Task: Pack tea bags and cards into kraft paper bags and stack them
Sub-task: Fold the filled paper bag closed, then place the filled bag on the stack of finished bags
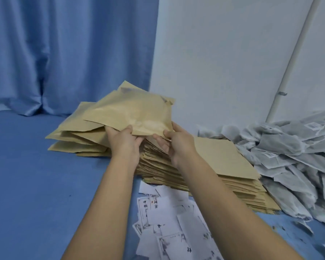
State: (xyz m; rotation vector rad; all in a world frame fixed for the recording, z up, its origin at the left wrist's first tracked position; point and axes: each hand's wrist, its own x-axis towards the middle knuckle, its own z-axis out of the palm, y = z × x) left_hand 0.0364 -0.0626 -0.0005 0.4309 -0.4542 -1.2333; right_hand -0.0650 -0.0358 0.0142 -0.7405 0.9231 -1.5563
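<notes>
Two-handed grip closed on the near edge of one kraft paper bag (pixel 131 113): left hand (pixel 125 141) with thumb on top and fingers curled beneath, right hand (pixel 174 142) pinching the near right corner the same way. Bag held raised and tilted, far edge higher, partly over a loose pile of packed bags (pixel 77 136) at the left rear of the bench (pixel 36 175). Slight bulge and sheen across the held bag's face, suggesting something inside; contents not visible.

Judged light, thin and easily creased: fairly stiff while flat, likely to sag under its load, smooth enough to slide off its neighbours. Best taken by the edge or two corners, as here, with fingers beneath for support.

Just right of the hands, partly under the right wrist, a tall neat stack of flat empty bags (pixel 223 162). Nearer the viewer, scattered white cards (pixel 169 222) with dark print, too blurred to read. Far right, a heap of pale gauzy tea bags (pixel 289 156) against the stack's side. Behind, blue curtain (pixel 64 53) at left, white wall (pixel 223 53) and slanted white pipe (pixel 293 62) at right.
</notes>
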